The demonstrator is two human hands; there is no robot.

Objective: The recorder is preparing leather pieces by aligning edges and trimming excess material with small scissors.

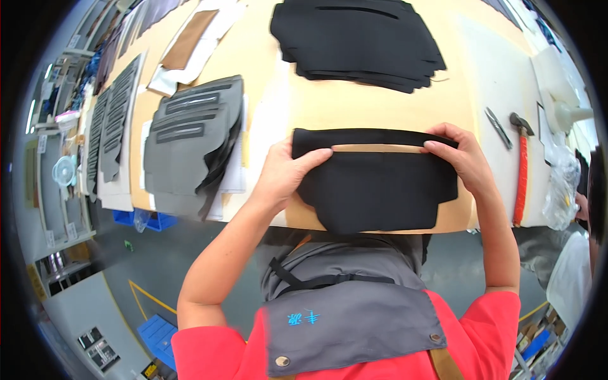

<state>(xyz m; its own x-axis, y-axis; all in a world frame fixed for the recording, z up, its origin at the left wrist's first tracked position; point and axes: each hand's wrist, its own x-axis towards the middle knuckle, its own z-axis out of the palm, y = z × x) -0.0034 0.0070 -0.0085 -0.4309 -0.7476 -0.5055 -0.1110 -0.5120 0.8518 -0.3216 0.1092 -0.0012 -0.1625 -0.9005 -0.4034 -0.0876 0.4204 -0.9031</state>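
Note:
My left hand (288, 174) grips the left end of a black fabric piece (377, 190) lying at the front of the tan-topped table (354, 107), thumb on top and fingers hidden beneath. My right hand (467, 158) pinches its right end near the upper edge. Between my thumbs runs a narrow tan strip below a black band; whether it is an opening or a separate layer I cannot tell. Beyond my hands sits a stack of black cut pieces (354, 38). Left of my left hand are grey pieces (180, 152) with dark slotted strips.
Tweezers (499, 128) and a red-handled hammer (522, 171) lie at the right, near crumpled clear plastic (558, 190). Another person's hand (581, 206) shows at the right edge. Brown and white sheets (190, 38) lie back left; shelving (50, 171) stands left; blue bins (161, 221) sit below the table.

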